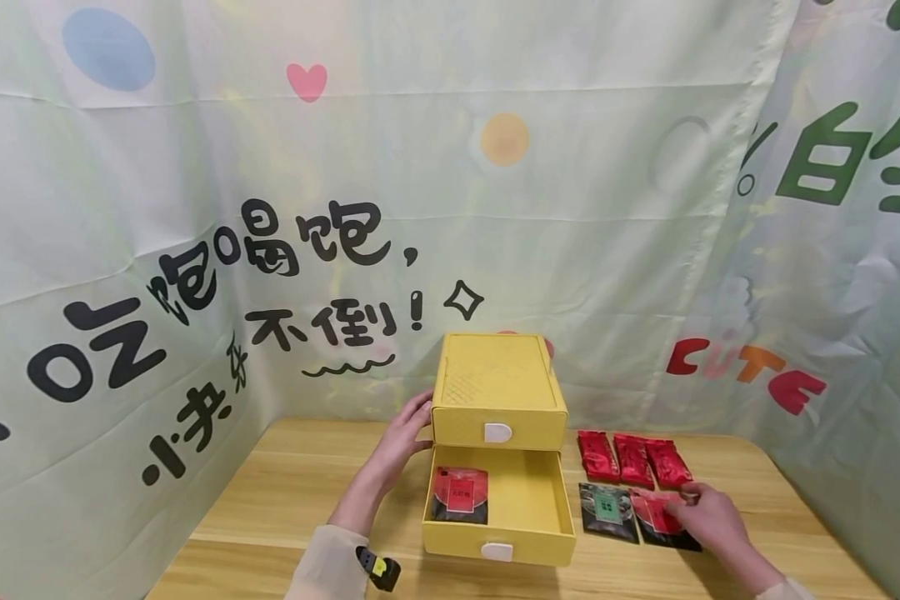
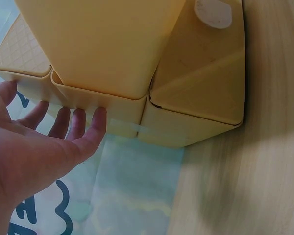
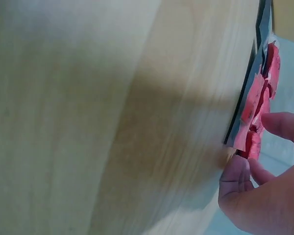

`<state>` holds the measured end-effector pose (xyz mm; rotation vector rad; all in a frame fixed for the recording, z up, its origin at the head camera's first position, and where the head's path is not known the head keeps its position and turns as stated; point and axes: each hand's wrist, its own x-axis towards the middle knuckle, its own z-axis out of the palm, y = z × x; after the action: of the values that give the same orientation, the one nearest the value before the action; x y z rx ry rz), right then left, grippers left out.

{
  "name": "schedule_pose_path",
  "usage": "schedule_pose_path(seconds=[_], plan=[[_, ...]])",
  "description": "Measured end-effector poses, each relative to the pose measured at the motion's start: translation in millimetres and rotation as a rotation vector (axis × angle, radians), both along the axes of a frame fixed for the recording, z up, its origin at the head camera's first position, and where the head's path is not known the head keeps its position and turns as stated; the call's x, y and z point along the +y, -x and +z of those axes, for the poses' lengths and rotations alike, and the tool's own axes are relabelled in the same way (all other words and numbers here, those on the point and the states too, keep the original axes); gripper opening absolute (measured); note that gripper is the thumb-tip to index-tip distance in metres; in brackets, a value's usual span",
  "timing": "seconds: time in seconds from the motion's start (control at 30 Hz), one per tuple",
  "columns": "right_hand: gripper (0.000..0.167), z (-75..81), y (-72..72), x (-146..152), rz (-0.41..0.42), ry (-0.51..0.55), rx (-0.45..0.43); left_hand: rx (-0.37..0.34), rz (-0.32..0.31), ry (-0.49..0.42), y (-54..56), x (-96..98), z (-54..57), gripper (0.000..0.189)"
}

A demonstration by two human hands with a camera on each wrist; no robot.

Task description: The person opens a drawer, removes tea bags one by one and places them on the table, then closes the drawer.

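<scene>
A yellow two-drawer box stands on the table with its lower drawer pulled out. Inside that drawer, at the left, lies a red-and-black sachet. My left hand rests at the box's left side, its fingers spread along the wall in the left wrist view. To the right of the box, my right hand is at the right edge of another red-and-black sachet on the table. Its thumb and fingers stand apart around that edge in the right wrist view. A green-and-black sachet lies beside it.
Behind the flat sachets lie three small shiny red packets in a row. The upper drawer is closed, with a white handle. A printed cloth hangs behind the wooden table and along its sides.
</scene>
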<state>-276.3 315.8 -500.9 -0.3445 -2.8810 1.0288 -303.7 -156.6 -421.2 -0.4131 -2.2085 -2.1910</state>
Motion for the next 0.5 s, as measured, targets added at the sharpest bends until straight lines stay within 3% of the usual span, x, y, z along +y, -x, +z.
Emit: schedule_pose_path(seconds=[0.27, 0.5], plan=[[0.066, 18.2, -2.1, -10.1, 0.029, 0.041, 0.105, -0.004, 0.003, -0.004, 0.6, -0.3, -1.2, 0.055], [0.064, 45.1, -16.0, -38.4, 0.083, 0.073, 0.202, -0.008, 0.002, -0.005, 1.1, -1.2, -1.9, 0.056]])
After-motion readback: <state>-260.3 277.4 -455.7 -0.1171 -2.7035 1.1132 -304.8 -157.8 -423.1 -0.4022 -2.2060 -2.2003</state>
